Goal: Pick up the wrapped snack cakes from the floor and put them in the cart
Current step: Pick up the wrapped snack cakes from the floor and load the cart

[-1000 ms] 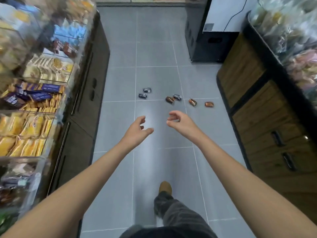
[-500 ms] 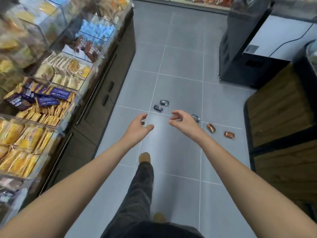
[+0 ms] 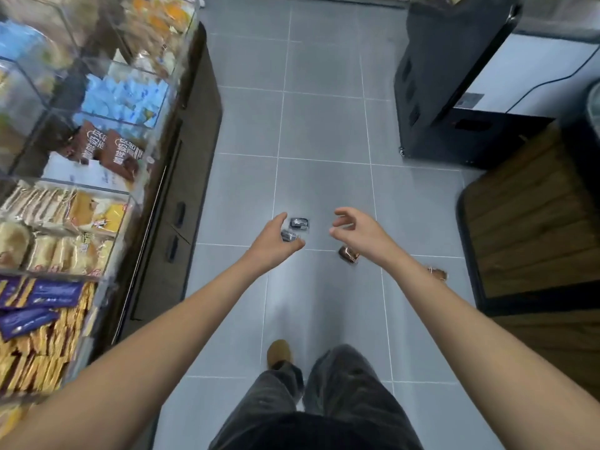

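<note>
At six o'clock stand dark grey trouser legs (image 3: 328, 394) and a tan shoe (image 3: 278, 352) on the grey tiled floor (image 3: 318, 131); both bare arms reach forward over it; the left hand (image 3: 276, 243) is spread wide and empty, in line with a dark-wrapped snack cake (image 3: 288, 235), contact unclear; a second dark-wrapped cake (image 3: 299, 223) lies just beyond at twelve o'clock; the right hand (image 3: 360, 233) is loosely curled, empty; two brown-wrapped cakes (image 3: 348, 254) (image 3: 438, 273) lie toward three o'clock; clear snack bins (image 3: 81, 196) line nine o'clock.
</note>
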`<move>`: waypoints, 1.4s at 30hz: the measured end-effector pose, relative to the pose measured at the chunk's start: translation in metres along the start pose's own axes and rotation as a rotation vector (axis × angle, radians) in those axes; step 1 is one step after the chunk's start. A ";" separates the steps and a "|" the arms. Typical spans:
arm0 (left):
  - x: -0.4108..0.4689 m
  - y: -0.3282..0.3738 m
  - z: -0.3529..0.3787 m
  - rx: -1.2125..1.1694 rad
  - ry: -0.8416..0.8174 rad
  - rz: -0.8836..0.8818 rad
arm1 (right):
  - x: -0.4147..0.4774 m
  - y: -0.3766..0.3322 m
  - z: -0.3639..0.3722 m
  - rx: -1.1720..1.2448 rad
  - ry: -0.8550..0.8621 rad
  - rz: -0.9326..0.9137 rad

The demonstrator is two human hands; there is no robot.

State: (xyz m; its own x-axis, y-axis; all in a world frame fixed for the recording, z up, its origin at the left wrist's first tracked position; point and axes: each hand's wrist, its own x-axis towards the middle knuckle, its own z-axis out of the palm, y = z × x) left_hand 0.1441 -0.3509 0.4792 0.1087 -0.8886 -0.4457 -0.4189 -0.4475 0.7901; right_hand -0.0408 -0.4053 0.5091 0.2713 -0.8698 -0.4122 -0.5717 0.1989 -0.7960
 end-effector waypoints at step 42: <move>0.613 -0.416 0.196 0.401 -0.181 -0.207 | 0.680 0.423 0.229 -0.494 -0.297 0.089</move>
State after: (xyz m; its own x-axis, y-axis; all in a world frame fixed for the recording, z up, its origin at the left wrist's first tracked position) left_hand 0.2085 -0.6894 -0.2046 0.0823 -0.7374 -0.6704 -0.7234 -0.5069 0.4688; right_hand 0.0793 -0.8092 -0.2098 0.3706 -0.6814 -0.6311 -0.8760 -0.0308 -0.4813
